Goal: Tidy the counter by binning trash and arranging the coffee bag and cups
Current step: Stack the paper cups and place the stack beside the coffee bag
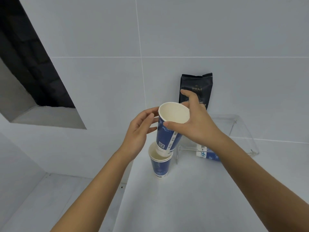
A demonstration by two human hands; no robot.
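Observation:
A blue paper cup [167, 136] with a white inside hangs tilted, its base dipping into the mouth of a second blue cup [160, 166] that stands upright on the white counter [184, 198]. My right hand [194, 124] grips the upper cup at its rim. My left hand [140, 131] touches that cup's left side with fingers spread. A black coffee bag [199, 84] stands upright against the tiled wall, partly hidden behind my right hand. Another blue cup [209, 154] lies on its side under the clear stand.
A clear acrylic stand [240, 129] sits on the counter at the right, against the wall. A lower white surface [50, 198] lies left of the counter's edge. A dark recess [33, 72] opens in the wall at the upper left.

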